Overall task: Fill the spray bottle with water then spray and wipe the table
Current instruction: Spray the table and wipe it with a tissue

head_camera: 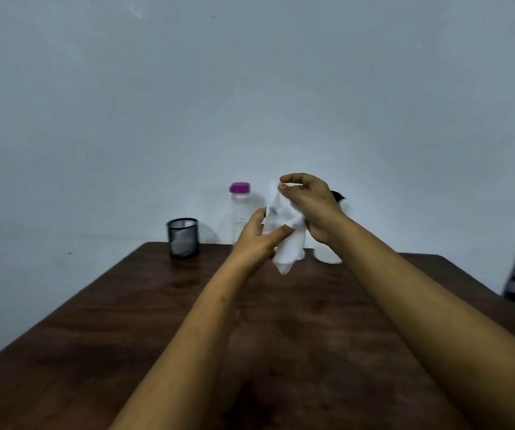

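Cloth (pixel 284 243) pinched in left grip (pixel 256 243) and right grip (pixel 312 207) hides spray bottle (pixel 327 257); mesh cup (pixel 182 238), purple-capped bottle (pixel 240 212) behind.

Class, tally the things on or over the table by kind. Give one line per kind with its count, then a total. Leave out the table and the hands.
Bottles: 2, the purple-capped bottle and the spray bottle, mostly hidden behind the right hand
Mesh cup: 1
Cloth: 1, held by the right hand and the left hand
Total: 4
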Demonstrator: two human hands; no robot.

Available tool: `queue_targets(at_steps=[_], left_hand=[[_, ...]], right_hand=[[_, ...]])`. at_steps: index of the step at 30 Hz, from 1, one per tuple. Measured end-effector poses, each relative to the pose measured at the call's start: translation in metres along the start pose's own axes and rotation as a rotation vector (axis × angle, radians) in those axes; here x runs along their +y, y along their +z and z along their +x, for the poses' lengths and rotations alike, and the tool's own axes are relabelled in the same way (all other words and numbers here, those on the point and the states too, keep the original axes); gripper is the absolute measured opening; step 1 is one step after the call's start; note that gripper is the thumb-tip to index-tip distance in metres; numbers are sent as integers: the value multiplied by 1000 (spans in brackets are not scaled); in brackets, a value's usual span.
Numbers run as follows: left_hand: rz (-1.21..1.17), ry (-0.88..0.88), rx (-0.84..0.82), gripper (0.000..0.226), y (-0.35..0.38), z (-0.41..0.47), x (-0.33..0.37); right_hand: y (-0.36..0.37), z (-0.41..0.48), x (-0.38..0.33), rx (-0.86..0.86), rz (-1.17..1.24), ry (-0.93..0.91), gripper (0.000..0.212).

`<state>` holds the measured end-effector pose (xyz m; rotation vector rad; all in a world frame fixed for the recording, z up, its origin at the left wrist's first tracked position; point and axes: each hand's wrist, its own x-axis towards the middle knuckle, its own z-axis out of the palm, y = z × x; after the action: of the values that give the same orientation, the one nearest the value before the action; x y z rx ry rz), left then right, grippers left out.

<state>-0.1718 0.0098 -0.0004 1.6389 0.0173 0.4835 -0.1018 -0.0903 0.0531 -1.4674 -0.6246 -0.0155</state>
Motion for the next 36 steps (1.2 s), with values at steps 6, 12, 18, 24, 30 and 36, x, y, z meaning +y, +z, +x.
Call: queue_targets(at_steps=[6,12,18,24,30,36], left_hand=[[137,-158,-179,38,104,-20,-9],[183,-260,-232,21,181,-28,-34],[286,-187,-295,24,233,-33,-34],[405,-114,-320,27,254,-33,-54],[618,-118,-334,25,250,-25,-70],[780,-85,-404,24,257,-21,-82]], right_hand=[[-120,-54,17,-88,-291,509,36],[-241,-86,16,136,-484,593,36],[-308,-91,-3,397,-671,49,18],[-305,-120,45,-211,-811,532,28],[-311,-142,93,-415,-1107,474,41],[-312,-164,128,-442,-1337,388,54]])
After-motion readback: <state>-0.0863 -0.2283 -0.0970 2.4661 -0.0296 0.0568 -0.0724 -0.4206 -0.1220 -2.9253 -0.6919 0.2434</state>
